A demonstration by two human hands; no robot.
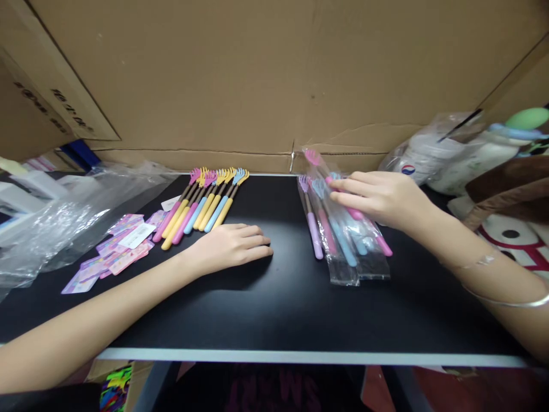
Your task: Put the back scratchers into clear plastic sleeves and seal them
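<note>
My left hand [234, 246] lies palm down on the black table, its fingers stretched out and holding nothing. Behind it is a fanned row of back scratchers [206, 206] with pink, yellow and blue handles. Printed cards [124, 243] are scattered left of that row. On the right, my right hand [381, 197] has its fingers closed over a pink back scratcher [313, 157] in clear plastic; the thumb is hidden. Under and beside it lie several more bagged back scratchers [338, 234], pink and blue. A purple back scratcher [316, 232] lies at the pile's left edge.
Clear plastic bags [86, 212] spread over the table's left side. Cardboard [214, 74] walls the back. At the right stand a plastic cup [424, 154] in a bag, a bottle [472, 154] and a brown item [506, 183]. The table's pale front edge [300, 357] runs nearest me.
</note>
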